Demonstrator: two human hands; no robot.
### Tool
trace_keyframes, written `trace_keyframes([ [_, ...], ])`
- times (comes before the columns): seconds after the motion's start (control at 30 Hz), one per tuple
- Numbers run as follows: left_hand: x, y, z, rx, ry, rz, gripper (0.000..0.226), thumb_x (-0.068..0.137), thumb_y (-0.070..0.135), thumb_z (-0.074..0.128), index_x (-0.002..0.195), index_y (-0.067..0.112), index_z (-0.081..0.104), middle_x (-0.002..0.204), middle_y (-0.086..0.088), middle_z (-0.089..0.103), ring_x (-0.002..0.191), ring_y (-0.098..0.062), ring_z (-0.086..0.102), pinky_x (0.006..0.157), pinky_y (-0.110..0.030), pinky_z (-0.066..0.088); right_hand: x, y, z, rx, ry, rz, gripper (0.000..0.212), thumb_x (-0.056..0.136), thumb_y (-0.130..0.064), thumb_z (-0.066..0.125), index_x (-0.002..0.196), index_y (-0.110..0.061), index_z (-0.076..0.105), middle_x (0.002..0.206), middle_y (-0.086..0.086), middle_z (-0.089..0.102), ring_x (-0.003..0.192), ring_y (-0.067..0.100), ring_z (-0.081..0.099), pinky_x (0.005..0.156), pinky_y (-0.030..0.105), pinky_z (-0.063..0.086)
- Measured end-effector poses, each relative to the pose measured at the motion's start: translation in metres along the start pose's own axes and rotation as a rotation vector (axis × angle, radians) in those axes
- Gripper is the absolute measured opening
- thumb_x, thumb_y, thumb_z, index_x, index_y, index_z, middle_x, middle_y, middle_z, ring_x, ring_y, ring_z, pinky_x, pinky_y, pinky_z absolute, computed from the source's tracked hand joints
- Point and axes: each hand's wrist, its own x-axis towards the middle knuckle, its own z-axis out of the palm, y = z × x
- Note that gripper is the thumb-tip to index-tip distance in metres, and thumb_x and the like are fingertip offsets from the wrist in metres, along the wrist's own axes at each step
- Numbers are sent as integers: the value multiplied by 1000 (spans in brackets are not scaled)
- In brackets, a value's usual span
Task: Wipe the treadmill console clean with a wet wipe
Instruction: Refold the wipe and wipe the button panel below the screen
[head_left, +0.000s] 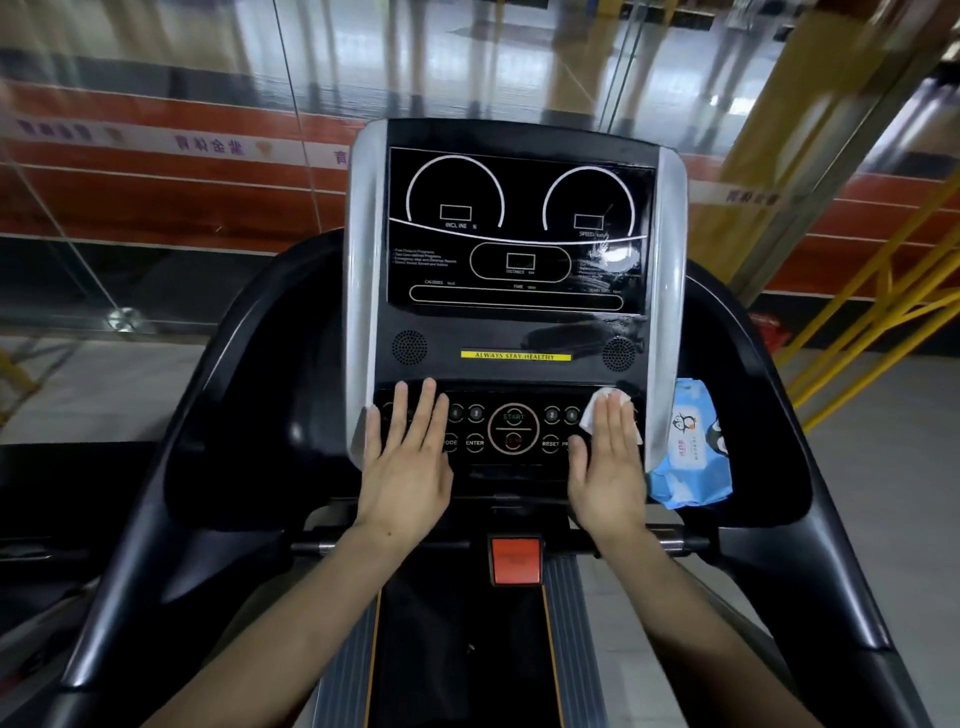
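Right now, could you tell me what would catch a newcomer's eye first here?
Two hands lie flat on the treadmill console button panel: the right hand presses a white wet wipe, the left hand rests bare. A blue wet wipe pack sits at the console's right edge.

Both bare forearms reached forward and up from the bottom of the frame, wrists nearly straight. The left hand (406, 460) lay flat, palm down, fingers straight and slightly spread. The right hand (609, 467) was likewise flat, fingers straight and close together, pressing down on a wet wipe (597, 410), thumb held alongside.
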Motion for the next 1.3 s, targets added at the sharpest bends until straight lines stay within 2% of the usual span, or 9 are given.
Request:
trace_keyframes([
  [0.07, 4, 9, 0, 0, 13, -2, 77, 99, 25, 52, 165, 13, 13, 175, -3, -2, 160, -28, -12, 129, -59, 3, -1, -23, 5, 62, 11, 29, 67, 110, -42, 26, 164, -4, 18, 172, 9, 15, 162, 27, 3, 128, 50, 19],
  [0.17, 11, 19, 1, -7, 12, -13, 77, 99, 23, 53, 165, 13, 14, 175, 0, -1, 160, -27, -9, 129, -58, 5, -11, -63, 16, 73, -58, -217, 65, 110, -38, 34, 163, -4, 19, 171, 12, 20, 161, 29, 5, 130, 49, 17],
  [0.3, 18, 33, 5, -33, 8, -29, 76, 99, 22, 51, 165, 14, 13, 174, -1, -2, 160, -28, -11, 128, -61, 7, -11, -65, 14, 41, -145, -356, 63, 111, -40, 35, 165, -14, 17, 174, 1, 13, 161, 15, 0, 131, 41, 16],
  [0.4, 20, 46, 8, -13, 1, -12, 78, 99, 24, 53, 165, 14, 11, 175, -1, -3, 160, -29, -11, 128, -62, 6, -1, -12, -1, 11, -112, -262, 63, 109, -41, 35, 165, -14, 21, 173, 2, 16, 161, 15, 4, 129, 44, 21],
  [0.5, 22, 59, 11, -3, 13, 27, 78, 99, 24, 53, 165, 13, 12, 175, -1, -3, 160, -29, -11, 127, -64, 7, 7, 40, -21, 13, -92, -62, 67, 107, -42, 26, 166, -12, 13, 175, 2, 7, 161, 15, -3, 129, 46, 19],
  [0.6, 27, 73, 12, 2, -5, 59, 78, 100, 24, 51, 165, 13, 11, 175, -1, -6, 160, -27, -13, 127, -63, 5, 6, 27, -16, 61, -57, 0, 68, 108, -40, 25, 166, -10, 8, 175, 5, 2, 161, 19, -8, 131, 46, 13],
  [0.8, 33, 89, 14, 11, -39, 65, 77, 102, 27, 46, 165, 14, 5, 174, 0, -13, 159, -25, -20, 127, -62, 0, 4, 24, -12, 13, -116, -125, 70, 109, -41, 30, 166, -10, 3, 175, 6, -4, 161, 19, -10, 131, 44, 11],
  [1.13, 31, 93, 19, 12, -37, 47, 77, 101, 28, 52, 165, 15, 11, 174, 0, -9, 159, -26, -16, 126, -65, 2, -44, 60, -13, 37, -154, -89, 69, 109, -41, 29, 165, -8, 7, 175, 7, 0, 162, 21, -5, 130, 48, 19],
  [1.3, 33, 95, 20, -15, -49, 45, 76, 102, 28, 50, 165, 15, 10, 174, 1, -11, 159, -26, -18, 126, -65, 1, -18, 48, -17, 61, -154, -67, 71, 110, -47, 26, 166, -12, -2, 175, 4, -8, 161, 20, -12, 132, 45, 9],
])
